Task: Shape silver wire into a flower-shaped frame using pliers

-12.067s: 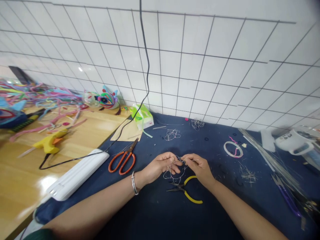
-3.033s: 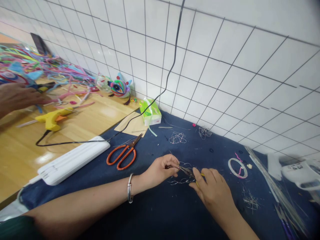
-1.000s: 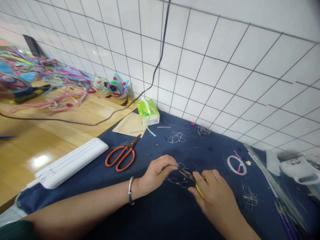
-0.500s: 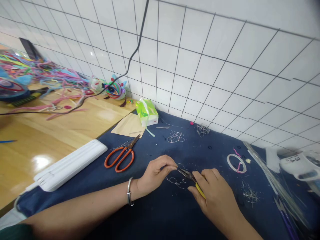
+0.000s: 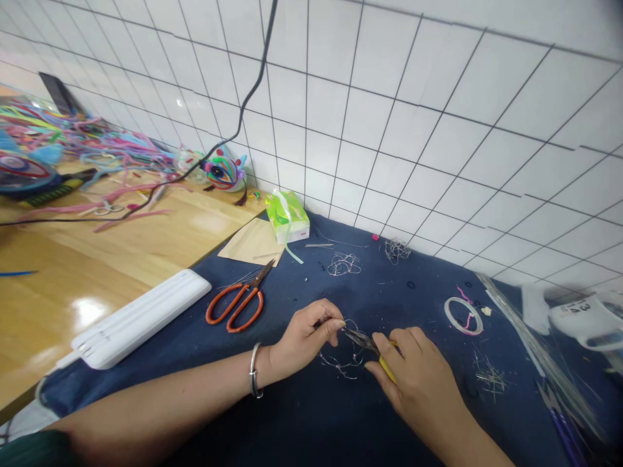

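Observation:
My left hand (image 5: 311, 334), a bracelet on its wrist, pinches a piece of thin wire (image 5: 339, 368) between thumb and forefinger. The wire is bent into loose loops with small bead-like spots, and hangs below the fingertips over the dark blue cloth. My right hand (image 5: 418, 376) is wrapped around yellow-handled pliers (image 5: 363, 340). Their dark, pointed jaws reach left to the wire, close by my left fingertips. Whether the jaws grip the wire is too small to tell. Orange-handled scissors (image 5: 237, 303) lie on the cloth left of my left hand.
Behind my hands lie tangled wire coils (image 5: 344, 264) and a green tissue pack (image 5: 287, 217). To the right are a white ring (image 5: 463, 316), wire clippings (image 5: 491, 377) and purple-handled scissors (image 5: 564, 428). A long white device (image 5: 146, 318) sits at left, near a black cable (image 5: 253, 94).
The wire loops below my left hand have swung and hang a little lower. My left fingers have curled slightly more, and the pliers' jaws have shifted a little. Both hands keep their holds.

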`<state>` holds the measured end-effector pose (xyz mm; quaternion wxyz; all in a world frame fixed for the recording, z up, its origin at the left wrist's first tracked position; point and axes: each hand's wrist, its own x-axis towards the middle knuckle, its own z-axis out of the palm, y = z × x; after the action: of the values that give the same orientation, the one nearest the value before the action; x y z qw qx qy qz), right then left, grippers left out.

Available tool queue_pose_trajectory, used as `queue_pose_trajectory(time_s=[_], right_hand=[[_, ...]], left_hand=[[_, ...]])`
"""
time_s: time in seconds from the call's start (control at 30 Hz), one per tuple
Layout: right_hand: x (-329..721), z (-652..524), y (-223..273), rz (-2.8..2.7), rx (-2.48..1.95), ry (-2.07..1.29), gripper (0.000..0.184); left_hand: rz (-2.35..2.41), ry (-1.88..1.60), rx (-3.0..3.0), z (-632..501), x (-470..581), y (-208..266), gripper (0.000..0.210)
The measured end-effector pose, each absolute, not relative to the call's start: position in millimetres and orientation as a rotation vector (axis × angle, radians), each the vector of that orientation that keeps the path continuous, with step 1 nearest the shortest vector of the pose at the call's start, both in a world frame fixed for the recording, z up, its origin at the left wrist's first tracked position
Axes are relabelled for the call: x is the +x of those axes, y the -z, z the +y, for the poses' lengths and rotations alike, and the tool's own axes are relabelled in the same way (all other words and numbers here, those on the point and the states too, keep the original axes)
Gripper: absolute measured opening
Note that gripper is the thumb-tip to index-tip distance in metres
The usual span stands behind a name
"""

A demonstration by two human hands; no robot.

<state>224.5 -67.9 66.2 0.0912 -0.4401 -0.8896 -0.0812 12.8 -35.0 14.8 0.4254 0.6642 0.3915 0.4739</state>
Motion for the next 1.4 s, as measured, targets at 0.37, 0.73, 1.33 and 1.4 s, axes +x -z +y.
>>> queue_pose_trajectory(time_s=[0.37, 0.73, 1.33, 1.4], right_hand=[[227, -66, -60, -2.645, -1.266, 0.24, 0.028], [225, -67, -58, -2.647, -1.185, 0.421, 0.027], [226, -65, -59, -2.641, -1.267, 0.36, 0.028], [226, -64, -58, -2.647, -1.263, 0.344, 0.028]], left_hand=[[0.994, -1.101, 1.547, -37, 13, -12, 0.011], [1.068, -1.112, 1.617, -36, 13, -23, 0.012], [1.045, -1.129, 1.495, -32, 16, -13, 0.017], [1.053, -1.119, 1.491, -32, 16, -14, 0.017]])
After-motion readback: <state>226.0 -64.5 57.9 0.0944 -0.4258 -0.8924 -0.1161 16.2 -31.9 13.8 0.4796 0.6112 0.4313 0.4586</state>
